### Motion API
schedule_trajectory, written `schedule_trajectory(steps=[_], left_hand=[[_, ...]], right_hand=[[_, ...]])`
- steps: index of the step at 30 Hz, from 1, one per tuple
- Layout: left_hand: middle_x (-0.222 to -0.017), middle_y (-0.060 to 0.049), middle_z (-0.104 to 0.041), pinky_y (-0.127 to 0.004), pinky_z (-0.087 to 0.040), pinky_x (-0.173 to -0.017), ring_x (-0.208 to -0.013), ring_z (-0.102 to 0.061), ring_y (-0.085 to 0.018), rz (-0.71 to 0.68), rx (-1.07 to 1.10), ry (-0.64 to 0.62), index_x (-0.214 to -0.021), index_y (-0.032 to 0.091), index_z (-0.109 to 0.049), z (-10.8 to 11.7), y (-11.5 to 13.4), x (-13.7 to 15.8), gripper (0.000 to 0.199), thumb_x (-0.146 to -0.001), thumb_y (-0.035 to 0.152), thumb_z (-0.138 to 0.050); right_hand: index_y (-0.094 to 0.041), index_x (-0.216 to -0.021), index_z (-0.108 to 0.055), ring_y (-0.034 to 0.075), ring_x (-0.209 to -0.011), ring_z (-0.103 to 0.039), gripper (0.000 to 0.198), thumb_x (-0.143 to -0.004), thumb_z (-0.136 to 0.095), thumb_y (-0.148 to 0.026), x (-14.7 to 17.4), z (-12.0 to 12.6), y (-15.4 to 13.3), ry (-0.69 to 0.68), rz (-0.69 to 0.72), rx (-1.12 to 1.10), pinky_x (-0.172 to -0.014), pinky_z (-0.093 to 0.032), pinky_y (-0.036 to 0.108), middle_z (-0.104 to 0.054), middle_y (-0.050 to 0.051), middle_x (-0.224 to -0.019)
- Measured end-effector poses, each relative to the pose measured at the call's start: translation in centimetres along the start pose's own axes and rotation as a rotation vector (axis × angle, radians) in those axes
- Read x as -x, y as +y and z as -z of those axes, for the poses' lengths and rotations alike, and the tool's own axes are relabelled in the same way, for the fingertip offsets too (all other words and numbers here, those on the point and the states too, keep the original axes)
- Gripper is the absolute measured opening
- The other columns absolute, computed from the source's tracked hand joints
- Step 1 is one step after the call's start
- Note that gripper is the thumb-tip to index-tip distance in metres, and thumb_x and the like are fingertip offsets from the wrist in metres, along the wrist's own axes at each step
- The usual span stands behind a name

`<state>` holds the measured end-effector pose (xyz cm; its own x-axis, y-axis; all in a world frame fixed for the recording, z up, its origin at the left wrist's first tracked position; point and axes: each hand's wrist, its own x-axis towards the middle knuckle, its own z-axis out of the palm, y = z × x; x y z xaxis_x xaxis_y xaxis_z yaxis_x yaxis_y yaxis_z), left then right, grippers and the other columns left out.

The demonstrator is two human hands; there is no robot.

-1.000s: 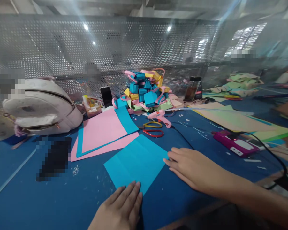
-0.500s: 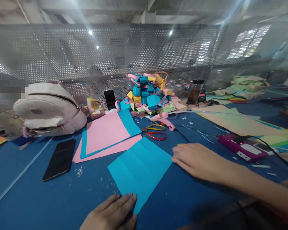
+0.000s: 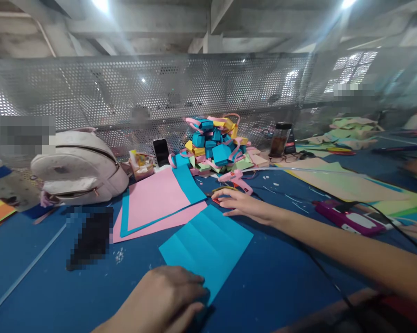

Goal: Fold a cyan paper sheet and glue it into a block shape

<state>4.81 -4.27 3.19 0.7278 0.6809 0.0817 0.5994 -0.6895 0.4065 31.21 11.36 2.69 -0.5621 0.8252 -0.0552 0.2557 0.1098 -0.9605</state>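
Observation:
A square sheet of blue paper [image 3: 208, 245] with parallel fold creases lies turned cornerwise on the blue table. My left hand [image 3: 167, 296] is at its near corner, fingers bent over the paper and thumb close to them, closed on that corner. My right hand [image 3: 243, 203] reaches past the sheet's far corner with its fingers stretched out, open, over a pair of scissors [image 3: 215, 200] whose red and yellow handles it partly covers. Whether the fingers touch the scissors I cannot tell. Just behind that hand lies a pink glue gun [image 3: 236, 178].
Pink paper sheets [image 3: 153, 199] with blue ones lie left of the scissors. Behind stands a heap of small paper boxes [image 3: 211, 143]. A white backpack [image 3: 80, 171] is at the left, a purple power bank [image 3: 347, 217] with a cable at the right, near more paper [image 3: 340, 180].
My right hand has left the blue sheet's right corner and moved forward and left over the scissors. My left hand has stayed at the near corner, its fingers now more bent.

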Motion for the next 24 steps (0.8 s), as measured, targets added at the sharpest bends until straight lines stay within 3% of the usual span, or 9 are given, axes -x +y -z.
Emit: schedule_trajectory(steps=[1,4,7,10,13,17,21,24], left_hand=[[-0.123,-0.001,-0.068,-0.031,-0.051,-0.093,-0.11,-0.065,-0.02,0.075,0.029,-0.007,-0.123,0.031,-0.059,0.8,-0.5,-0.3,0.029,-0.1,0.034,-0.041],[-0.125,-0.006,-0.064,-0.032,-0.048,-0.095,-0.112,-0.061,-0.02,0.306,0.041,0.125,-0.121,0.025,-0.056,3.5,-3.1,-1.6,0.029,-0.098,0.035,-0.043],[-0.113,-0.01,-0.065,-0.034,-0.05,-0.084,-0.1,-0.063,-0.023,0.391,0.014,0.112,-0.112,0.018,-0.055,5.4,-6.8,-3.0,0.03,-0.092,0.039,-0.048],[-0.088,-0.006,-0.066,-0.03,-0.048,-0.066,-0.078,-0.064,-0.023,0.447,-0.021,0.039,-0.093,0.017,-0.057,5.3,-9.0,-3.9,0.033,-0.081,0.048,-0.062],[-0.093,-0.008,-0.064,-0.033,-0.045,-0.071,-0.084,-0.061,-0.027,0.458,-0.084,0.045,-0.09,0.018,-0.053,3.9,-9.0,-4.1,0.04,-0.071,0.047,-0.072],[-0.098,-0.009,-0.063,-0.034,-0.043,-0.073,-0.088,-0.06,-0.027,0.441,-0.099,0.063,-0.096,0.018,-0.05,2.6,-7.8,-3.8,0.038,-0.075,0.042,-0.07],[-0.088,-0.005,-0.063,-0.031,-0.043,-0.065,-0.076,-0.058,-0.023,0.432,-0.049,0.083,-0.091,0.018,-0.053,2.6,-8.0,-3.4,0.037,-0.074,0.044,-0.073],[-0.089,-0.004,-0.064,-0.029,-0.046,-0.066,-0.076,-0.059,-0.02,0.392,0.024,0.122,-0.096,0.017,-0.061,3.2,-8.7,-3.4,0.037,-0.073,0.042,-0.075]], right_hand=[[-0.025,-0.115,-0.057,0.027,-0.132,-0.042,0.03,-0.088,-0.057,-0.037,-0.1,-0.1,-0.1,-0.002,0.022,0.024,-0.095,-0.05,0.04,-0.045,0.009,-0.141],[-0.024,-0.109,-0.061,0.026,-0.132,-0.041,0.029,-0.081,-0.066,-0.027,-0.3,-0.8,-0.3,-0.03,0.118,0.139,-0.103,-0.042,0.039,-0.048,0.007,-0.137],[-0.023,-0.117,-0.06,0.024,-0.124,-0.048,0.04,-0.079,-0.07,-0.024,-0.2,-1.8,-1.0,-0.11,0.272,0.451,-0.103,-0.039,0.037,-0.052,0.007,-0.131],[-0.022,-0.126,-0.055,0.025,-0.119,-0.051,0.05,-0.08,-0.072,-0.03,-0.8,-2.8,-2.0,-0.19,0.355,0.732,-0.097,-0.041,0.037,-0.053,0.009,-0.13],[-0.017,-0.122,-0.055,0.026,-0.113,-0.053,0.052,-0.079,-0.073,-0.039,-2.6,-3.6,-2.8,-0.292,0.339,0.847,-0.088,-0.042,0.034,-0.057,0.011,-0.123],[-0.014,-0.107,-0.06,0.025,-0.095,-0.056,0.054,-0.069,-0.08,-0.046,-6.1,-4.1,-3.1,-0.376,0.27,0.901,-0.07,-0.039,0.028,-0.063,0.009,-0.103],[-0.015,-0.082,-0.065,0.015,-0.068,-0.053,0.039,-0.064,-0.083,-0.045,-8.2,-4.0,-3.0,-0.519,0.245,0.839,-0.057,-0.033,0.024,-0.06,-0.002,-0.072],[-0.016,-0.07,-0.065,0.012,-0.065,-0.051,0.03,-0.071,-0.079,-0.042,-8.3,-3.4,-3.2,-0.584,0.278,0.739,-0.058,-0.034,0.022,-0.056,-0.005,-0.065]])
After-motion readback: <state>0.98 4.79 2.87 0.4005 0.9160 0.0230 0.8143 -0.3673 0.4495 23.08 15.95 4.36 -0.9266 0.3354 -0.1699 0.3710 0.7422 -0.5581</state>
